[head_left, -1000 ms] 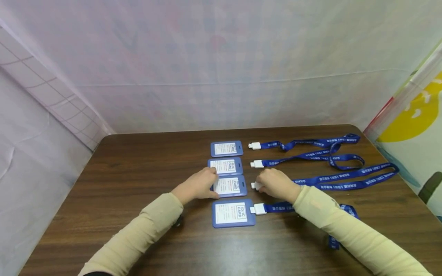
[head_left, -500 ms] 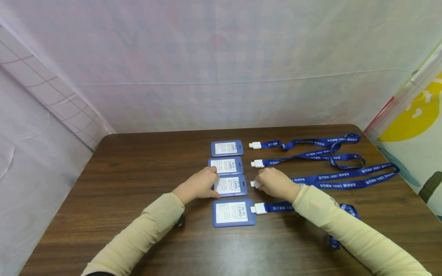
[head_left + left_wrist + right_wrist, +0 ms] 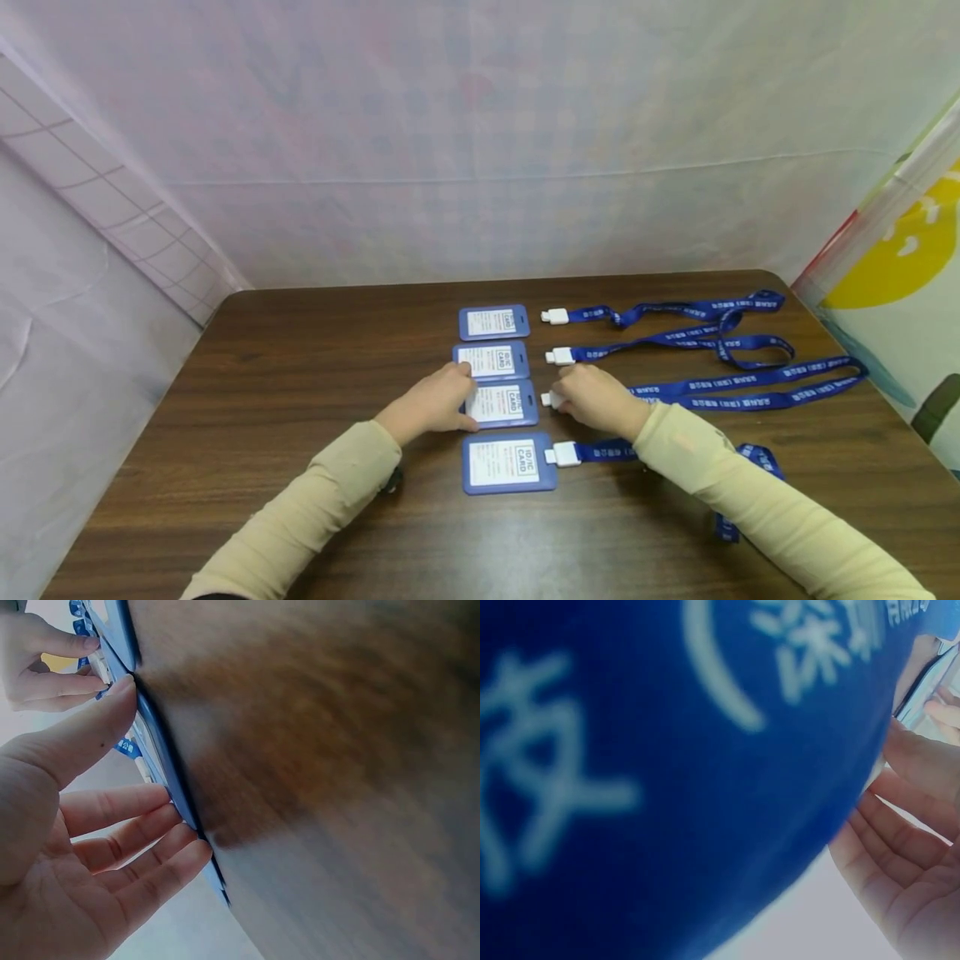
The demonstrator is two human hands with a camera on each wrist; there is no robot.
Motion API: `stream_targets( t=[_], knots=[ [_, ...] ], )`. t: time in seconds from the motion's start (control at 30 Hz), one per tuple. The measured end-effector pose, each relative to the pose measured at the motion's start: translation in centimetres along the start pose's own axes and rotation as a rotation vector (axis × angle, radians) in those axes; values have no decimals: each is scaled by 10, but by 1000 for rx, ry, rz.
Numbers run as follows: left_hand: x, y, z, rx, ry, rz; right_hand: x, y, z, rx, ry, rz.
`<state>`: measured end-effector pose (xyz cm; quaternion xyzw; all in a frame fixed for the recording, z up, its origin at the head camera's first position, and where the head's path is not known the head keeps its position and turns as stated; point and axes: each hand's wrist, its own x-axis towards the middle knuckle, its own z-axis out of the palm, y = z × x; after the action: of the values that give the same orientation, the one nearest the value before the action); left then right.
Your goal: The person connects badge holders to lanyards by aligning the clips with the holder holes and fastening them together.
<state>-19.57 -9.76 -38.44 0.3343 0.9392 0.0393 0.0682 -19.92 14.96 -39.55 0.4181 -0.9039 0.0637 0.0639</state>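
My left hand (image 3: 433,402) holds a blue ID badge holder (image 3: 501,403), third from the back in a column. Its thumb is at the near edge, and in the left wrist view the other fingertips (image 3: 196,844) lie along the holder's rim. Just to the right, my right hand (image 3: 596,397) pinches the white clip (image 3: 548,400) of a blue lanyard (image 3: 750,403). That clip's tip points at the holder's slot, a small gap away. The lanyard strap (image 3: 667,780) fills much of the right wrist view, with the curled fingers beside it.
Two more badge holders (image 3: 491,361) lie behind, each facing a lanyard clip (image 3: 561,356). In front, another holder (image 3: 510,462) meets a white clip (image 3: 567,454), its lanyard partly under the right sleeve. The brown table (image 3: 300,350) ends at a white cloth backdrop (image 3: 472,167).
My right hand and the white clip have shifted very slightly left toward the badge holder. The left hand stays put on the holder.
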Motion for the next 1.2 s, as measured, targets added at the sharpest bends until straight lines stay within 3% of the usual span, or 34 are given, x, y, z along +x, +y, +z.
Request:
stream_targets(
  t=[1.2],
  knots=[
    [0,1,-1,3,0,6,6,-3,4,13,6,-4]
  ],
)
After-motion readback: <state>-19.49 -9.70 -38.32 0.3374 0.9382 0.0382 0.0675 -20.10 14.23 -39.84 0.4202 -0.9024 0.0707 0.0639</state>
